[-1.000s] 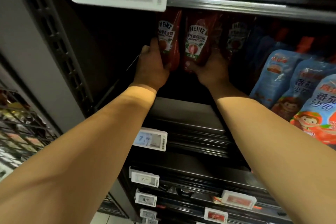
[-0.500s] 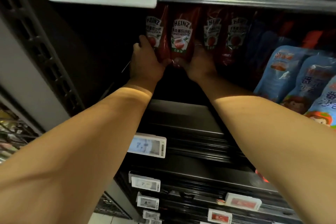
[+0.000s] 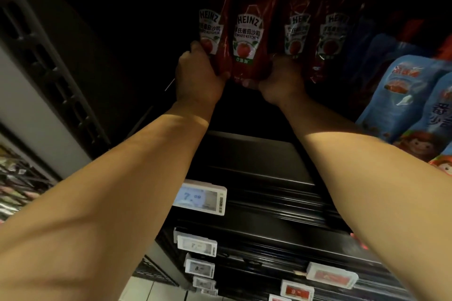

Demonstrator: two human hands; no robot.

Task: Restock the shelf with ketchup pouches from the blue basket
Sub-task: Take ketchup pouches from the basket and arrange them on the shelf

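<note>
On shelf, left hand (image 3: 198, 76) grips left upright ketchup pouch (image 3: 211, 32) base; right hand (image 3: 281, 80) grips neighbouring pouch (image 3: 247, 39).

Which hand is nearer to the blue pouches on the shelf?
Right. The right hand grips a red ketchup pouch just left of the blue pouches; the left hand is farther left, gripping another.
</note>
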